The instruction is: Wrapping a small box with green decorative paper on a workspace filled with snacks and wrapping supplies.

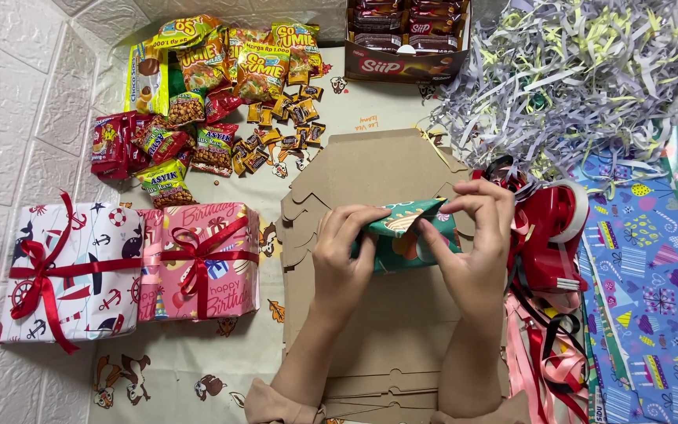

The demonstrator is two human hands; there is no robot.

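Both hands on a small box wrapped in green patterned gift paper (402,239), held just above a stack of flat brown cardboard box blanks (370,314). Left hand (343,263) closed round the box's left end, fingers curled over its top edge, thumb pressing the side. Right hand (472,251) pinching the folded paper flap at the top right corner between thumb and fingertips, the rest of the hand cupping the right end. Probably light and fairly stiff under the wrap, but the paper itself thin, glossy-looking and quick to crease or tear — best gripped by the box's firm ends and edges, not by the loose flap.

Just right of the hands, a red tape dispenser (551,232) amid a tangle of red, pink and black curling ribbon (539,353). Further right, sheets of blue party-pattern wrapping paper (653,298); above them a heap of grey, white and yellow shredded paper (559,71). To the left, two finished parcels side by side, touching — a pink wrapped box with red ribbon bow (202,263) and a white nautical-print wrapped box with red ribbon (72,275). Beyond, a pile of small snack packets in red, yellow and green (205,94) and an open brown carton of chocolate bars (406,39).
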